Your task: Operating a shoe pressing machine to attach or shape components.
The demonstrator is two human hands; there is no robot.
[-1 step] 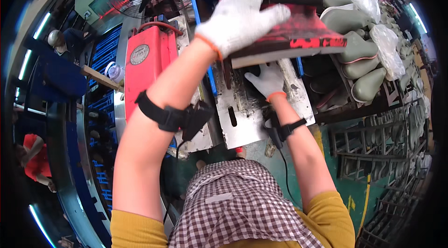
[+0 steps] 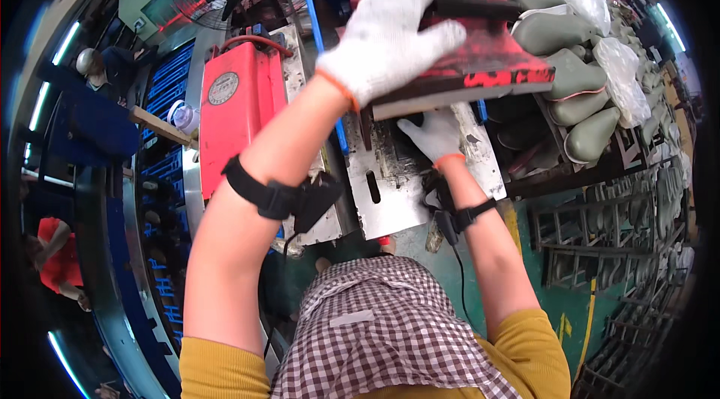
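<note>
My left hand, in a white knitted glove with an orange cuff, is closed round the black handle of a red, paint-chipped machine lid. The lid is raised at a tilt, its pale underside edge facing me. Beneath it, my right hand, gloved alike, reaches in over a worn metal plate with dark smears and a slot. Its thumb is spread to the left, while the fingertips are partly hidden under the lid. I see nothing held in it.
A red machine housing stands to the left, beside a line with blue racks. Grey-green boot-like shapes and clear plastic bags crowd a rack at right. Metal shelving stands farther right. Two people are at far left.
My left hand and the red lid have come down slightly. The right hand has shifted a little toward me and to the right.
</note>
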